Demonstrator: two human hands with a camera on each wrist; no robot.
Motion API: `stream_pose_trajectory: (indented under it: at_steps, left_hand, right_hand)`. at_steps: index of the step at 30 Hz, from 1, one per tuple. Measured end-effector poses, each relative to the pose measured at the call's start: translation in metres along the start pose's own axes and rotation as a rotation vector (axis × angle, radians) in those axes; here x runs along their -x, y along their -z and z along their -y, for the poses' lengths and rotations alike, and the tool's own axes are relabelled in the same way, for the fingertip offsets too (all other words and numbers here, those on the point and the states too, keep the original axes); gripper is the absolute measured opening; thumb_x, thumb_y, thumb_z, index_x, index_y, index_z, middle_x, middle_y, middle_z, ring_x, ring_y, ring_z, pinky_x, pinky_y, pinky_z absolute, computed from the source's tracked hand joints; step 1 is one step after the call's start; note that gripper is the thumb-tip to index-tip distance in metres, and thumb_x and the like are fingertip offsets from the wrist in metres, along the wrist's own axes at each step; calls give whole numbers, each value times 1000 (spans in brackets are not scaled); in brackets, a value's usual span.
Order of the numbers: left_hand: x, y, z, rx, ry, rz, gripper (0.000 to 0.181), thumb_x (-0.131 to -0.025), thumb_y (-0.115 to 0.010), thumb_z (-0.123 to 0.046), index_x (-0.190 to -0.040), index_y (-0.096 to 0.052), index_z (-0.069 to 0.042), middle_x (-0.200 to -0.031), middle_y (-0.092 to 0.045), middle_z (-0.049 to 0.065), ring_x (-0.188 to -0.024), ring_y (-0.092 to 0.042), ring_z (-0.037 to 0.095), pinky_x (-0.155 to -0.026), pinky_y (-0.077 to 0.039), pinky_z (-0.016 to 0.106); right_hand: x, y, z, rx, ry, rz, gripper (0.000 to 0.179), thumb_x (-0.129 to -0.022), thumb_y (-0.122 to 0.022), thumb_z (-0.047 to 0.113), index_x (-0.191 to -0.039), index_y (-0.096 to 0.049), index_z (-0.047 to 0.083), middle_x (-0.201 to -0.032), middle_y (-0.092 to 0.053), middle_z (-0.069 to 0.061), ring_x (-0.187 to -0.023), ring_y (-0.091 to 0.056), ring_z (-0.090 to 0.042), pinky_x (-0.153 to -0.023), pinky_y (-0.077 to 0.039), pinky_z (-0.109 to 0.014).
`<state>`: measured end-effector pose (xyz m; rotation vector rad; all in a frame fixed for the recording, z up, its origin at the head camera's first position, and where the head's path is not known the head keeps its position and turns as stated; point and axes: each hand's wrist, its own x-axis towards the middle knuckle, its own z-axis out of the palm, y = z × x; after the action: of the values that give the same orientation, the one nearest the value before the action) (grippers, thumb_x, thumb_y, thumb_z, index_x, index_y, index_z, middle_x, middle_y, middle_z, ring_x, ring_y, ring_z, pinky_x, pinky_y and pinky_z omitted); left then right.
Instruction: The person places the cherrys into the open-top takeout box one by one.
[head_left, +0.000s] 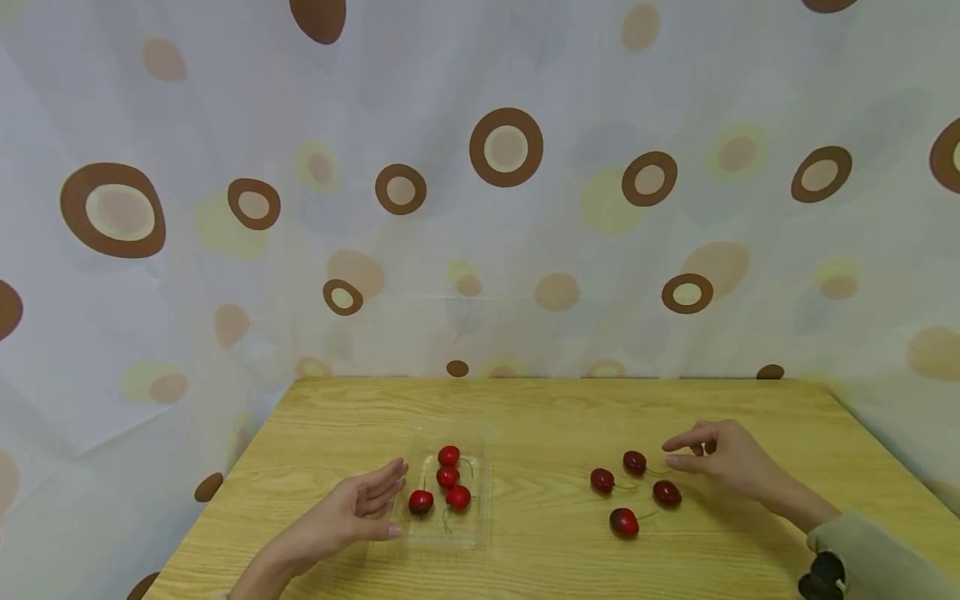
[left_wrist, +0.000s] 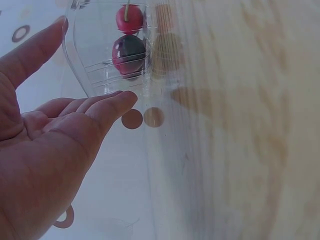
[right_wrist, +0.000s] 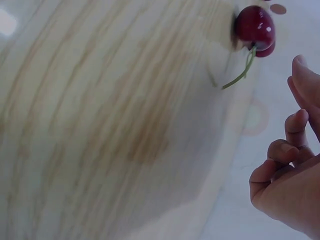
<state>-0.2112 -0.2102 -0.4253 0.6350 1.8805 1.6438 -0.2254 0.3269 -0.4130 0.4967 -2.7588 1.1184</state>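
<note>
At the left, a cloth [head_left: 90, 350] with brown rings hangs beyond the left edge of the bench [head_left: 540, 417] and runs along its far edge too. Next comes the left hand [head_left: 348, 512], reaching in from the near left corner; its grip is spread, fingers together and thumb apart, pinching nothing. It stands at the left wall of the tray [head_left: 450, 537], just beside it or touching; which, I cannot tell. The tray is clear and lies left of the bench's middle, nearer the left edge than the right. Four red cherries lie in it: a left cherry [head_left: 421, 502] by the wall next to the hand, its stem aimed at the far edge, then three in a short line, the far cherry [head_left: 449, 456], the middle cherry [head_left: 447, 477] and the near cherry [head_left: 458, 498]. Right of the tray, well apart from it, four darker ones lie loose on the bench: one at the left [head_left: 602, 480], one toward the far edge [head_left: 634, 462] with its stem pointing right, one toward the near edge [head_left: 624, 522], and one at the right [head_left: 667, 493]. The right hand [head_left: 731, 462] is just beside these, on the side of the right edge; its grip is parted, a gap showing between thumb and forefinger near that far stem, the other fingers bent and holding nothing. A pale sleeve [head_left: 877, 554] ends the row, toward the near right corner.
</note>
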Motion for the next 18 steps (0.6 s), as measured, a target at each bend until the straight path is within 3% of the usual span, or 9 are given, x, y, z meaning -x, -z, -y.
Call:
stream_pose_trajectory:
  at_steps: [5,14,18]
  left_hand:
    - [1,0,-1,-6,2,0,84,-92,-62,-8,-151,-4,0,-156,-4,18,-140,-10,35,-106,-30,32]
    - [1,0,0,-3,-1,1,83,-93,-62,-8,-151,-3,0,-156,-4,18,-141,-10,35,-106,-31,32]
    - [0,0,0,5,0,3,83,-93,-62,-8,-152,-3,-1,-156,-4,18,-141,-10,35,-106,-30,32]
  right_hand:
    - [-1,-1,-13,-42,-22,43,23,-82,-75,24,-99,-75,8,-72,-55,-1,-59,-39,-13,-49,-32,-27]
    - [-8,-8,-31,-80,28,121,24,-84,-74,22,-103,-75,7,-77,-59,-1,-61,-40,-11,-51,-34,-27]
    - [-12,-10,-34,-108,12,149,24,-84,-74,23,-103,-74,8,-81,-60,-4,-64,-43,-12,-53,-36,-26]
